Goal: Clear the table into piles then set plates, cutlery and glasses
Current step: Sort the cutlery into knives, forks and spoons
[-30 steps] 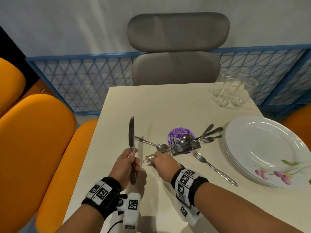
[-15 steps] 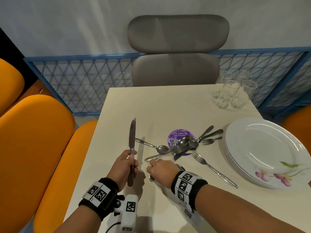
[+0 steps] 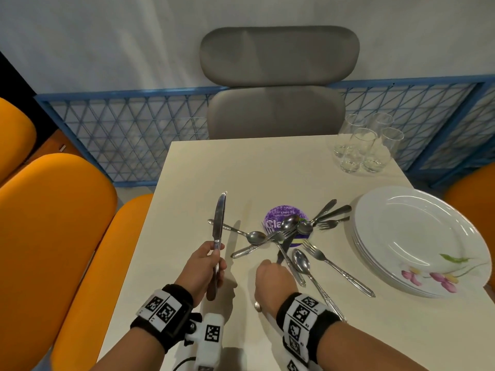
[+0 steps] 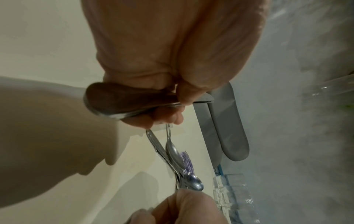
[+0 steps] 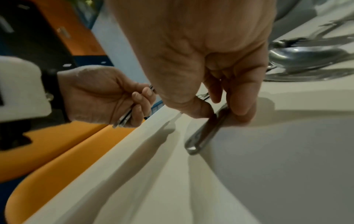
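Plates [image 3: 417, 236] stacked, glasses [image 3: 367, 145] clustered empty

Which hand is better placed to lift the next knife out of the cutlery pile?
Right. The right hand already pinches a knife handle at the pile's near edge, while the left hand is occupied gripping an upright knife.

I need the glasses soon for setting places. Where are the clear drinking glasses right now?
In the head view, the four clear drinking glasses stand clustered at the cream table's far right corner, beyond the stack of white flowered plates.
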